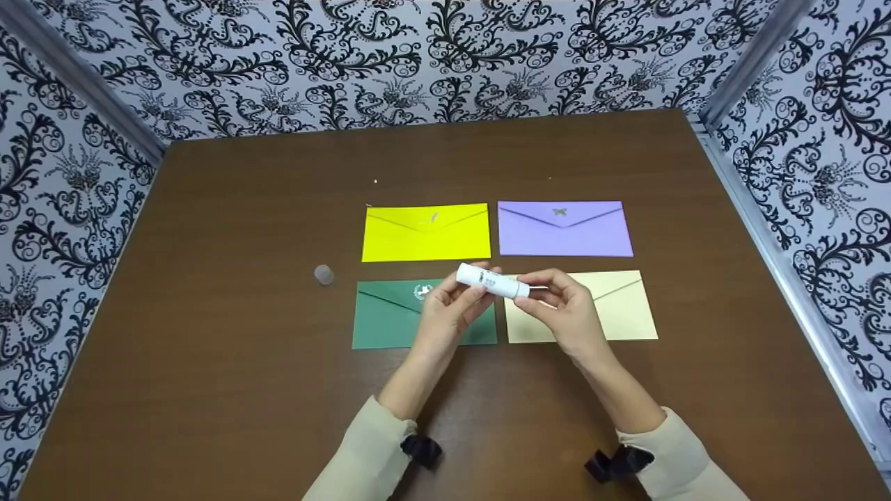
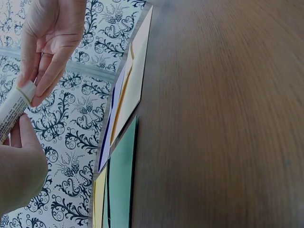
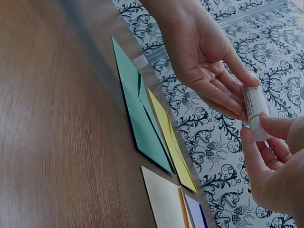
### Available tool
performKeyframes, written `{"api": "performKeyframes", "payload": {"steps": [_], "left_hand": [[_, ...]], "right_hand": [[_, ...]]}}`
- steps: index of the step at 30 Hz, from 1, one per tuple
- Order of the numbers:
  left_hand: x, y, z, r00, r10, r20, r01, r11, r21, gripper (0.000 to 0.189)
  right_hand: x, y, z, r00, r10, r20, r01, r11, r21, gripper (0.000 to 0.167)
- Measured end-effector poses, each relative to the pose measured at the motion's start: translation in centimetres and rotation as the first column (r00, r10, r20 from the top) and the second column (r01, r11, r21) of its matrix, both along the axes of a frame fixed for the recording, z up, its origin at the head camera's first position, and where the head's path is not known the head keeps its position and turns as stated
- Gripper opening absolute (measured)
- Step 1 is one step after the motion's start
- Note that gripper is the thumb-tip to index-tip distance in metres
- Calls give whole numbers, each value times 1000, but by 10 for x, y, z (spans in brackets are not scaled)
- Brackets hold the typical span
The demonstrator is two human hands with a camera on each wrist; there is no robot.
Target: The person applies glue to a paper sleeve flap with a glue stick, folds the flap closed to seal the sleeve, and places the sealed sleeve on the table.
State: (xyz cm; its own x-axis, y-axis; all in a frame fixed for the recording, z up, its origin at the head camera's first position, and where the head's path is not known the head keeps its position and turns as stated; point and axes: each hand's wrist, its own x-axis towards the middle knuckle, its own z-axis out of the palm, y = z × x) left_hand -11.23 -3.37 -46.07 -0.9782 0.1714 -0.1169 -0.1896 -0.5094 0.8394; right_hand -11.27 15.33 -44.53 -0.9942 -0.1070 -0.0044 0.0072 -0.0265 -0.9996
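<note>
Above the envelopes, both hands hold a white glue stick, tilted slightly. My left hand grips its body, thumb along the near side. The fingers of my right hand pinch the end at the right, as the right wrist view shows too. Beneath the hands lie a green envelope with a white motif and a cream envelope, both partly covered. Behind them are a yellow envelope and a lilac envelope with a small bow-like ornament. A small translucent round piece sits left of the green envelope.
The brown table reaches to a patterned black-and-white backdrop at the back and sides. A metal rail runs along the right edge. Dark straps are on both sleeves.
</note>
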Motion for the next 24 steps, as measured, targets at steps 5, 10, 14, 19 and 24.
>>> {"api": "performKeyframes", "payload": {"steps": [5, 10, 14, 19, 24], "left_hand": [[1, -1, 1, 1000, 4, -3, -4, 1000, 23, 40], [1, -2, 2, 1000, -4, -11, 4, 999, 35, 40], [1, -2, 1, 1000, -6, -13, 7, 999, 38, 40], [2, -2, 0, 1000, -4, -26, 5, 999, 44, 40], [2, -2, -1, 1000, 0, -22, 1, 999, 41, 41]], "right_hand": [[0, 2, 0, 997, 57, 52, -56, 998, -28, 31], [-1, 5, 1, 978, 119, 173, -111, 992, -59, 34], [-2, 6, 1, 973, 119, 197, -105, 991, -83, 33], [-2, 5, 1, 983, 89, 160, -69, 989, -129, 32], [0, 2, 0, 994, 50, 93, -40, 993, -112, 30]]}}
